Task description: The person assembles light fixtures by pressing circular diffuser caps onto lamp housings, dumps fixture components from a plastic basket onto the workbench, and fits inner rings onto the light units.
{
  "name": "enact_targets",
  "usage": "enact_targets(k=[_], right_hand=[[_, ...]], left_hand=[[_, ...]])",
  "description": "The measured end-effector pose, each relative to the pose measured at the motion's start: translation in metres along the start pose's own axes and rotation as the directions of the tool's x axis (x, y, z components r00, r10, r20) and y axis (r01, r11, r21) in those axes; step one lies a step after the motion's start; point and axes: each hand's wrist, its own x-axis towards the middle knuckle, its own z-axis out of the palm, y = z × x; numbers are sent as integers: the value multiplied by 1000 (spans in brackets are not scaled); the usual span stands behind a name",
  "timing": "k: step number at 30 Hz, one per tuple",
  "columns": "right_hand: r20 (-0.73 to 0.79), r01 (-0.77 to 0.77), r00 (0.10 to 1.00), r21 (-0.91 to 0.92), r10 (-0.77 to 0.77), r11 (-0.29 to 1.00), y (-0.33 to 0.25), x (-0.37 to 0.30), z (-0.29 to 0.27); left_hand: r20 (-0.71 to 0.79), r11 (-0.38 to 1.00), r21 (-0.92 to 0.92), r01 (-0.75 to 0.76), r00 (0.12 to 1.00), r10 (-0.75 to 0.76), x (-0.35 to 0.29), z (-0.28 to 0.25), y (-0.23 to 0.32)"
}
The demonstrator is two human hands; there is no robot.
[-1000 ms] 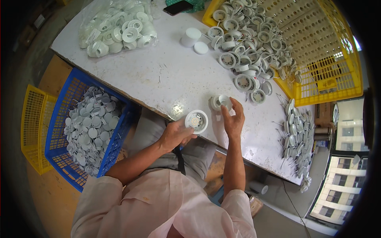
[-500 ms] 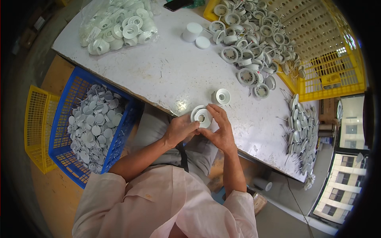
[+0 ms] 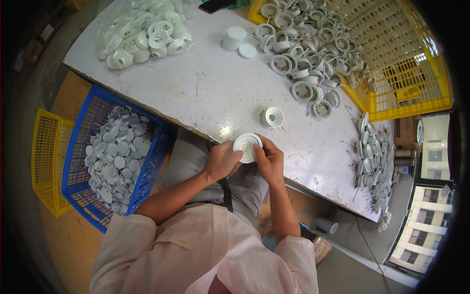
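Both hands hold a round white lamp fitting (image 3: 247, 138) just off the table's front edge. A paler disc with small dots shows inside its rim. My left hand (image 3: 221, 160) is closed on the left side, its thumb at the lower left rim. At the right, my right hand (image 3: 270, 161) grips the rim, with the thumb reaching over the inside. Fingers beneath the fitting are hidden. Beyond my hands, a white cup-shaped ring (image 3: 274, 117) with a central hole lies alone on the white table (image 3: 210, 88).
Several wired lamp fittings (image 3: 302, 91) spill from a tipped yellow crate (image 3: 409, 93). A clear bag of white rings (image 3: 147, 36) lies at the far left. White cylinders (image 3: 235, 38) stand nearby. Wired discs (image 3: 369, 161) line the right edge. A blue basket (image 3: 73, 161) holds white discs.
The part in my hands showed a narrow central hole before; now a wider, dotted inside shows. My right fingers have drawn in around its rim, and the thumb has moved up onto it.
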Motion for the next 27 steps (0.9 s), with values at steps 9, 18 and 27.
enact_targets(k=[9,18,27], right_hand=[[-104,50,993,-38,-53,998,6,-4,9],[-164,101,980,-97,-116,990,3,-10,9],[-183,89,977,-109,-108,990,10,-9,5]], left_hand=[[-106,996,85,-38,993,47,3,6,1],[-66,998,53,45,997,-42,7,7,1],[-9,999,8,40,999,-40,10,7,-2]])
